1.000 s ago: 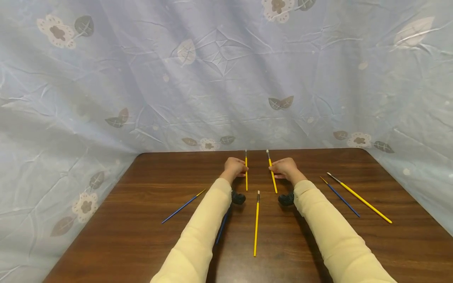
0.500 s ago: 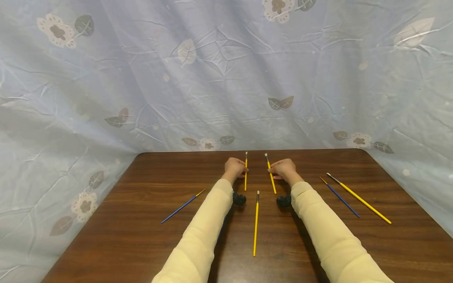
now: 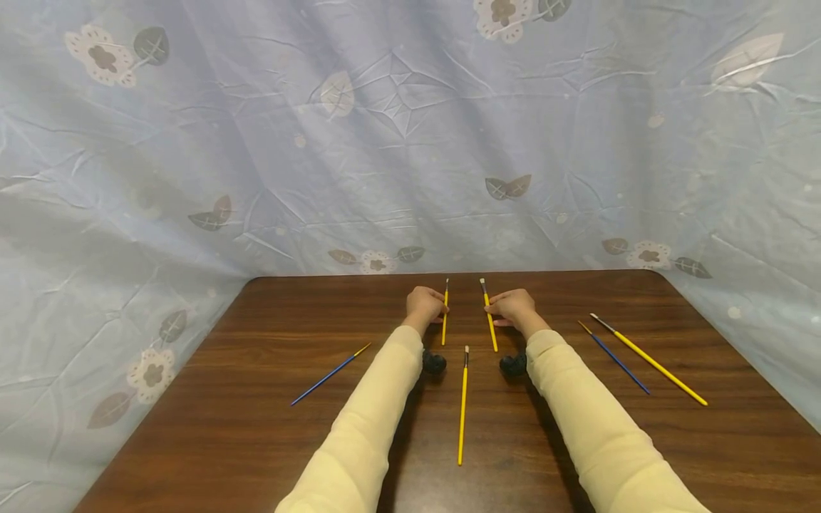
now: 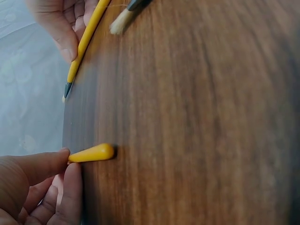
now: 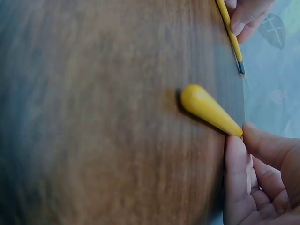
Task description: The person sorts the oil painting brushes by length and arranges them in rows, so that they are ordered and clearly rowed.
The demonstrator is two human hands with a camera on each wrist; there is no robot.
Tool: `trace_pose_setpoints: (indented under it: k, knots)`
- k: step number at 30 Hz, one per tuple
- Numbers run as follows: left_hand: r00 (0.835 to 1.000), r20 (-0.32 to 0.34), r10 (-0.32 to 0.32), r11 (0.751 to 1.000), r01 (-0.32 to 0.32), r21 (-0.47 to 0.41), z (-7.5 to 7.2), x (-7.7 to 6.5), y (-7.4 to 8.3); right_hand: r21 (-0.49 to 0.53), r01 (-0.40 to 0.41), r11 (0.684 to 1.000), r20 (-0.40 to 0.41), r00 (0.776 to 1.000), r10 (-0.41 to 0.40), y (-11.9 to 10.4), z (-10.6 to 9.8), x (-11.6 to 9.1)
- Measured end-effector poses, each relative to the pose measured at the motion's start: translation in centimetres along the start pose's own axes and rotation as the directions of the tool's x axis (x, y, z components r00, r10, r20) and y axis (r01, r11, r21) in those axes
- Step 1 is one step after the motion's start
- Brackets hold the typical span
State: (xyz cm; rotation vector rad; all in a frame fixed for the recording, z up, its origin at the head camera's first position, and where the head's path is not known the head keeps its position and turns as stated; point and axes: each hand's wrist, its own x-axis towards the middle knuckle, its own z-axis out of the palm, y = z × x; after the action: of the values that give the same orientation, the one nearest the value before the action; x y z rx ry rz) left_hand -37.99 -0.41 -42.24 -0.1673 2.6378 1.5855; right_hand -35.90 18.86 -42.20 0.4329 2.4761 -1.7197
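Your left hand pinches one yellow brush, your right hand a second brush — seemingly positioning, so next probably calls for gentle release.

You've got no legible txt, label, brand, num or sign in the head cam or either wrist cam, i.e. you can't read any on the yellow brushes, blue brushes, tabletop or flower-&-leaf-print cloth.

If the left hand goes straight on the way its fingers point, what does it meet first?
Probably the yellow-handled paintbrush held by the right hand, which faces the left hand across a gap; their relative heights are hard to judge, though.
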Motion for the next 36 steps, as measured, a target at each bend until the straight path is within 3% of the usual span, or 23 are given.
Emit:
trace_pose_setpoints:
  k: [16,29,36]
  knots:
    - [0.999,-0.002,-0.038,0.999,0.037,-0.01,0.1,0.5,0.3,-0.059,0.016,0.998,-0.055,0.998,-0.019,-0.8,0.8,0.1]
    - [1.0,-0.02,0.012,1.0,-0.012,0.001,0.4,-0.1,0.1,-0.06,0.011,0.998,-0.074,0.997,-0.016,-0.5,1.0,0.2]
    - [0.999,-0.032,0.004,1.0,-0.003,0.012,0.7,-0.2,0.2,-0.065,0.021,0.998,-0.073,0.997,-0.026,-0.5,1.1,0.1]
